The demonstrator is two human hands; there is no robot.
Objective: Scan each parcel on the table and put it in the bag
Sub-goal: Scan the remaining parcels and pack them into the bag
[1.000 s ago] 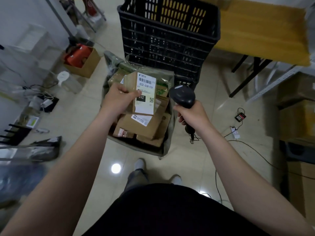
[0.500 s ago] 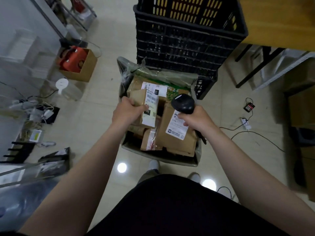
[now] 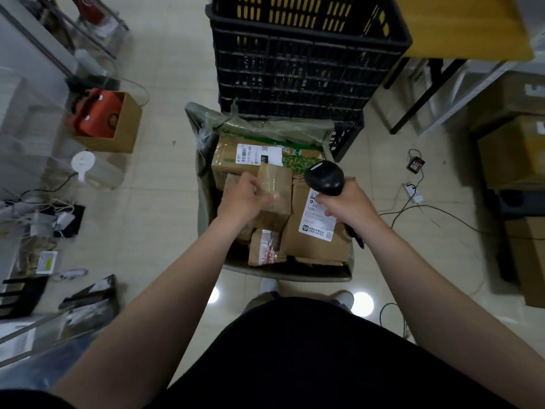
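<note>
Open pale tiled floor (image 3: pixel 165 202) left of the grey-green plastic bag (image 3: pixel 203 202); left hand (image 3: pixel 243 200) just inside the bag's left rim, fingers (image 3: pixel 265 199) curled round a small brown taped cardboard parcel (image 3: pixel 277 187), over the brown parcels packed tight below, little free room between them; right hand (image 3: pixel 346 206) wrapped round the handle of a black handheld scanner (image 3: pixel 324 178), above a larger brown white-labelled parcel (image 3: pixel 315 246) near the right rim; black slatted plastic crate (image 3: pixel 295 69) against the bag's far edge.

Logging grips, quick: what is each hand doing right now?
Left hand: holds a small brown taped cardboard parcel.
Right hand: grips a black handheld barcode scanner.
</note>
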